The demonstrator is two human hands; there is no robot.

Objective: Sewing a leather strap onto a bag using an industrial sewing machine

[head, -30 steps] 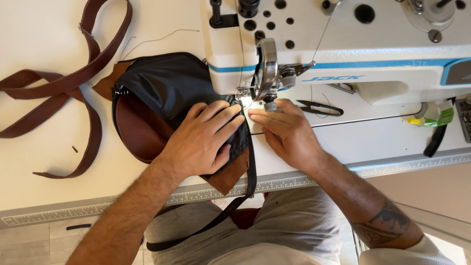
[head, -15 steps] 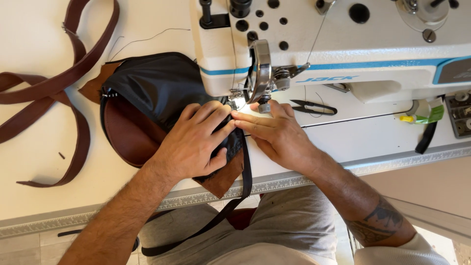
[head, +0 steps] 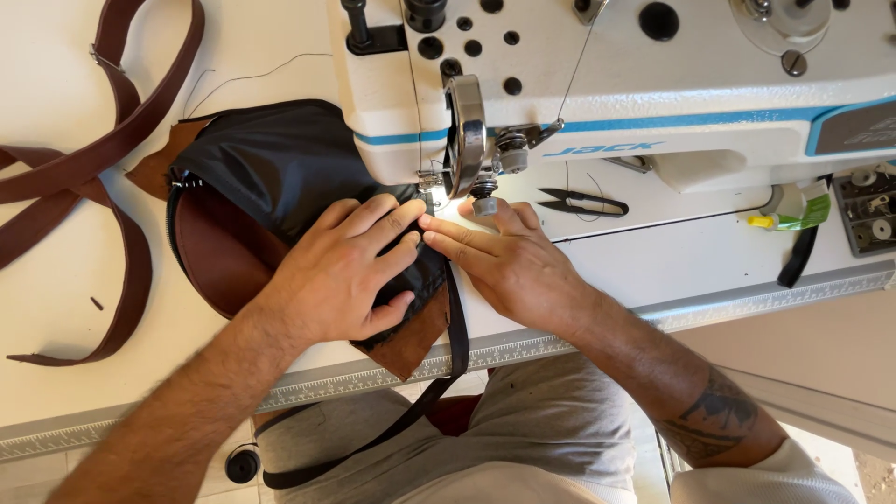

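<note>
Tabletop (head: 56,308): pale, flat, with a printed ruler strip along its near edge. Sewing machine (head: 653,84): white body with a blue stripe, fills the upper right, needle end (head: 467,177) hanging over the work. Brown straps (head: 93,168): long loops lying on the left of the tabletop, well apart from the hands.

Workpiece: black fabric piece (head: 280,163) lying on top of a brown leather panel (head: 219,257), both left of the needle end and running under it. Leather shows out from under the black on the left and at the near corner by the tabletop edge. Black strap (head: 455,317) runs from the needle area down over the tabletop edge toward the lap.

Left hand (head: 345,271): palm down, flat on the black fabric, fingers spread and pointing at the needle. No closed grip, pressing only.

Right hand (head: 504,257): palm down on the machine bed just right of the black strap, fingers extended leftward, tips touching the left hand's fingertips right below the needle end. Flat too; can't tell whether anything is pinched under the tips.

Thread snips (head: 583,201): black, on the machine bed behind the right hand, not touched. Small yellow-and-green bottle (head: 789,217): lying farther right on the bed.
</note>
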